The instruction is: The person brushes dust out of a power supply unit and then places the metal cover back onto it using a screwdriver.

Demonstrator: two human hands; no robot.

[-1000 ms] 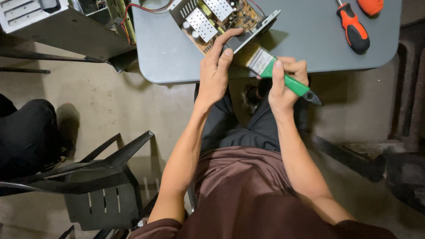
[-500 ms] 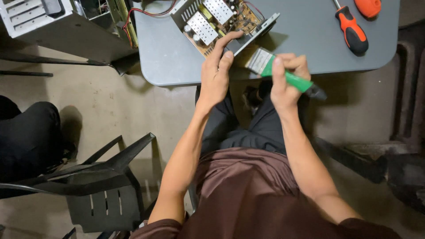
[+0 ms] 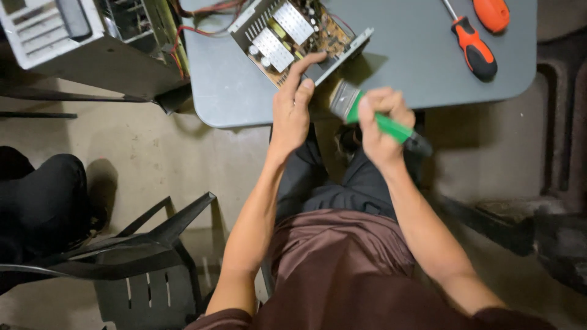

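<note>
Head view, looking down past my lap to the grey table. My left hand reaches forward with its fingertips pressed on the near edge of the opened power supply unit, which lies tilted on the table close to its front edge, circuit board and silver heat sinks facing up. The hand is not wrapped round the unit; the fingers are stretched out and pin the metal casing from above. My right hand is closed in a firm fist round the green handle of a paintbrush, bristles pointing up and left toward the unit.

Compared with a second ago, the brush has swung nearer: the bristle end now sits just beside the casing edge and my left thumb, where earlier it hung a little lower and further off. My left hand has hardly shifted, so the unit is held steady while the brush closes in on the board.

An orange-and-black screwdriver lies well to the right, and a second orange object at the top is cut off by the frame. The computer case at top left is only partly in view. Whether the bristles already touch the casing I cannot tell, and the table's front edge hides my knees
</note>
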